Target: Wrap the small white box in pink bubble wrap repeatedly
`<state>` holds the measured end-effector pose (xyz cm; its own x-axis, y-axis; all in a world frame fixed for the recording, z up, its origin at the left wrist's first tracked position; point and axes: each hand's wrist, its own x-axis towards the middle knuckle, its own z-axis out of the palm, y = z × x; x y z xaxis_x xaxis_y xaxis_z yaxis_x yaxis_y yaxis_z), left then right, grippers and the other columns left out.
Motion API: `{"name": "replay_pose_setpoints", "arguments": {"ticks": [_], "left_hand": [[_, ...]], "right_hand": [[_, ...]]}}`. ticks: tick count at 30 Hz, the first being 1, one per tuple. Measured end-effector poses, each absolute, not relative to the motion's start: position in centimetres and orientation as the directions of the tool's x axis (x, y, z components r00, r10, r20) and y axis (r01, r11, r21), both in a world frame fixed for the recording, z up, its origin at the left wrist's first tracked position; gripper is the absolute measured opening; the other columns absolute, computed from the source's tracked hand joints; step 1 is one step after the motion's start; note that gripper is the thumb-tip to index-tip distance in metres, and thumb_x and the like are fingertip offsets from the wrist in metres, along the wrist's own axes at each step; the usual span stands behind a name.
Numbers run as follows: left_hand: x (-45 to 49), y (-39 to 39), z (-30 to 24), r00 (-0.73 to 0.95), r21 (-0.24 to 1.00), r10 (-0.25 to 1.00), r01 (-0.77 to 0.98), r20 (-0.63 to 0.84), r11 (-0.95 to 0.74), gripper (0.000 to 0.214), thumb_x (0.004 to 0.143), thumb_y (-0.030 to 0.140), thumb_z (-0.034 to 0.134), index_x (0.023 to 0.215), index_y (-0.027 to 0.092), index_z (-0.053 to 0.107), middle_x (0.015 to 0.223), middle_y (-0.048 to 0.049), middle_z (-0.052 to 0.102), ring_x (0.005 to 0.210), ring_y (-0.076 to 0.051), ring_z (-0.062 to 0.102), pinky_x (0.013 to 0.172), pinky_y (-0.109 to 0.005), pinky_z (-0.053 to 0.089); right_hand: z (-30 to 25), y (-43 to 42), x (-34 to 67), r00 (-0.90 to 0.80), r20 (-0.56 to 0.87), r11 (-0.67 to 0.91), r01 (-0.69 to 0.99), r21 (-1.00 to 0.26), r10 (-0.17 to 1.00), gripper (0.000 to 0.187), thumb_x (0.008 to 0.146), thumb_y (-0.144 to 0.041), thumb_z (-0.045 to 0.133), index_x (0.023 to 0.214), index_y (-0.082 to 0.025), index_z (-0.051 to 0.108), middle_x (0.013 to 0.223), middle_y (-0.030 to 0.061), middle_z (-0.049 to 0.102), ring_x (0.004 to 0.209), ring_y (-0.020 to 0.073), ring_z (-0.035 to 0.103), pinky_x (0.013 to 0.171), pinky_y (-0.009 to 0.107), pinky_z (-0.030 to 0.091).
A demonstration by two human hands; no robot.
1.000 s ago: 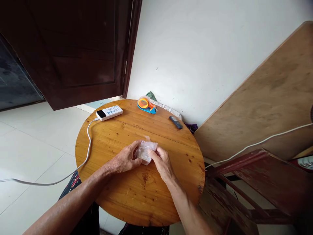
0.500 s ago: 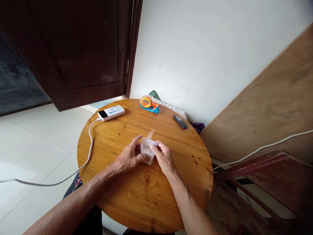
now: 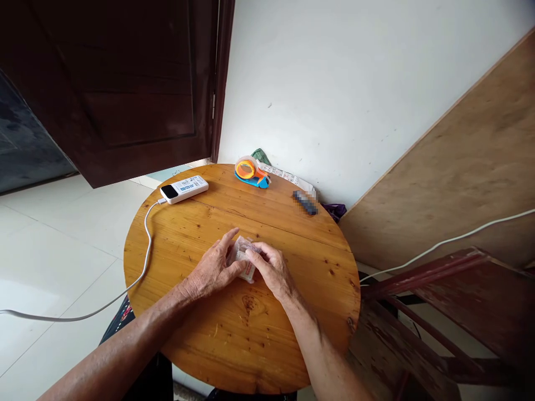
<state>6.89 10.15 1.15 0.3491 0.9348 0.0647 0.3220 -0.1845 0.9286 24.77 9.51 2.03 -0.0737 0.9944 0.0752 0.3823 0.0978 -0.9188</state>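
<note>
A small package wrapped in clear bubble wrap [image 3: 248, 270] rests on the round wooden table [image 3: 251, 356] between my two hands. Reddish marks show faintly through its wrapping. My left hand [image 3: 213, 269] grips it from the left, thumb across the near part and index finger raised off it. On the other side, my right hand [image 3: 273, 271] holds the package, its thumb pressing on the top and its fingers curled around the right edge. Fingers cover much of the package, and its underside is hidden.
At the back of the table stands an orange and blue tape dispenser [image 3: 252, 172]. A white device [image 3: 184, 189] with a cable [image 3: 147, 250] lies at the left. A dark pixelated object [image 3: 305, 203] is at the right, with the wall [image 3: 334, 83] behind.
The tape strip that stuck out from the package's far side no longer shows. My right fingers have shifted inward over the wrapping, and reddish marks now show. The whole view has shifted slightly.
</note>
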Motion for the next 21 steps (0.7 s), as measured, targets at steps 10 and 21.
{"name": "replay_pose_setpoints", "arguments": {"ticks": [10, 21], "left_hand": [[7.3, 10.7, -0.2, 0.416, 0.996, 0.909, -0.086, 0.031, 0.006, 0.087, 0.078, 0.031, 0.068, 0.152, 0.018, 0.024, 0.102, -0.0035, 0.059, 0.092, -0.018, 0.058, 0.082, -0.032, 0.047], [7.1, 10.9, 0.1, 0.375, 0.99, 0.926, 0.118, 0.031, -0.081, 0.078, 0.081, 0.025, 0.059, 0.153, 0.016, 0.029, 0.1, -0.0041, 0.062, 0.083, -0.016, 0.055, 0.08, -0.031, 0.046]], "right_hand": [[2.0, 10.7, 24.3, -0.03, 0.144, 0.145, 0.345, -0.927, 0.989, 0.026, 0.083, -0.043, 0.062, 0.078, -0.019, 0.07, 0.071, -0.0004, 0.065, 0.067, 0.0157, 0.055, 0.065, 0.026, 0.043], [2.1, 10.6, 23.6, -0.026, 0.161, 0.16, 0.354, -0.922, 0.987, 0.024, 0.084, -0.04, 0.06, 0.072, -0.019, 0.065, 0.066, -0.0024, 0.06, 0.063, 0.0139, 0.051, 0.062, 0.024, 0.04]]}}
